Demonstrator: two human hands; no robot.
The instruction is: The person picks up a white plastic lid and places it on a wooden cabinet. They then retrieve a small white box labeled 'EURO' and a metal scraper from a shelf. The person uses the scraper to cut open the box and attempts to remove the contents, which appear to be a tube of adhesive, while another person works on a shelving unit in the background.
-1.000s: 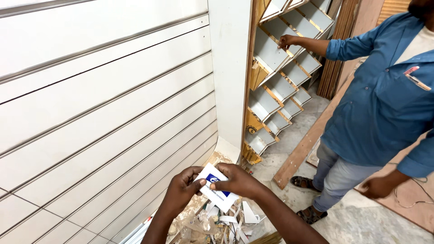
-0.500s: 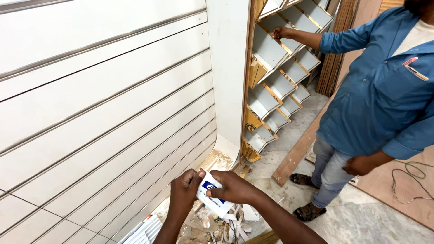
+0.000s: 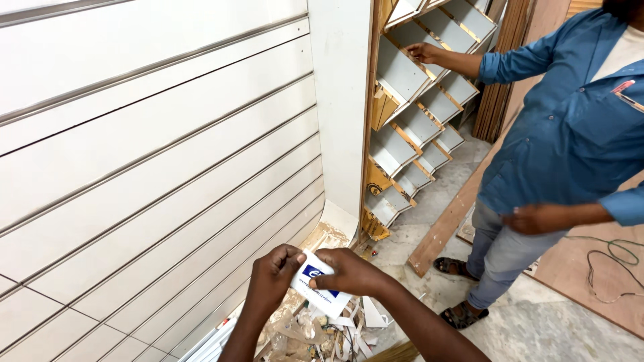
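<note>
Left hand (image 3: 272,281) and right hand (image 3: 349,271) both pinch a small white packet (image 3: 318,291) with a blue patch, held low before the white slatted wall panel (image 3: 147,167). Scrap litter (image 3: 315,332) lies on the floor beneath. Nearby, a co-worker in a blue shirt (image 3: 570,127) touches the slanted shelf rack (image 3: 409,114).

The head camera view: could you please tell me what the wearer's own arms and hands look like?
Both forearms rise from the bottom edge, bare as far as the frame shows, with no sleeve, glove or watch in view. The left hand and right hand show no rings that I can make out.
</note>
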